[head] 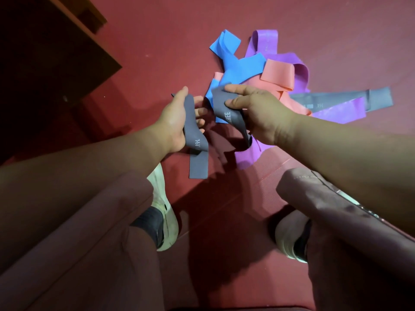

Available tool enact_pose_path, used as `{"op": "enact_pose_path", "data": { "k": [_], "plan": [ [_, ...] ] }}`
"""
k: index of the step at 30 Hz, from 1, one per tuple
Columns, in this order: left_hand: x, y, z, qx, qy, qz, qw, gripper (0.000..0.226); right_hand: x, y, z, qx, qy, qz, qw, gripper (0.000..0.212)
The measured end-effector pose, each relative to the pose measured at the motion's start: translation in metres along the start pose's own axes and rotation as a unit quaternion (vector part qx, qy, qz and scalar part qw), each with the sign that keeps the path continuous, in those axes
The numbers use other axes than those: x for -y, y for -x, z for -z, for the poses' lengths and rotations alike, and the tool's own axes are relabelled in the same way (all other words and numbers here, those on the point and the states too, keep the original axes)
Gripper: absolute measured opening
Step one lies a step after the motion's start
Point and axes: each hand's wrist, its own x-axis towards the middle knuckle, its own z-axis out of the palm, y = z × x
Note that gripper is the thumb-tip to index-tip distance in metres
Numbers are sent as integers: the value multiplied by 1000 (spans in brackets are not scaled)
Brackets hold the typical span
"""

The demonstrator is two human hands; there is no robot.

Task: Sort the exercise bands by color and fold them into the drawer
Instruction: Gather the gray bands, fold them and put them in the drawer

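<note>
Had knees [89, 221] in pink trousers nearest the lens, white shoes [161, 198] just under both grips. Held a grey strip [197, 153] in left hand [173, 124]: thumb on one side, fingers curled round the other, tail left hanging below the grip. Pinched a second grey strip [224, 113], white print on it, with right hand [260, 115]: thumb and fingers clamped on its top edge, rest trailing under the palm. Couldn't tell if one band or two. Had both grips close together, not touching, above red floor [157, 30]. Found the mixed pile just beyond the right grip: blue band [238, 66] right behind that strip, pink band [278, 75] and purple band [289, 59] further back, loose grey band [336, 98] off to its right. Saw more purple under the right grip. Saw dark cabinet [45, 52] well left of the left grip.
</note>
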Motion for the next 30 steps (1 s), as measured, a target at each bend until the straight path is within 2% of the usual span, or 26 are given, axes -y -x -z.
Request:
{"op": "enact_pose_path", "data": {
  "k": [4,7,18,22,27,30],
  "plan": [
    [1,3,-5,37,68,10,997,54,8,2,-1,75,-13,-17,997,46],
    [4,3,-4,76,82,30,993,73,10,5,-4,117,-36,-32,992,49],
    [-3,16,-9,134,101,40,985,95,-3,16,-22,163,24,-44,985,48],
    [-2,16,-13,142,111,43,983,82,-8,14,-23,154,51,-30,986,46],
    [-4,16,-15,131,88,28,987,47,-10,12,-25,136,50,-40,989,44],
    [-4,15,-15,126,89,17,988,43,-9,12,-24,121,36,-52,991,32]
  ]
}}
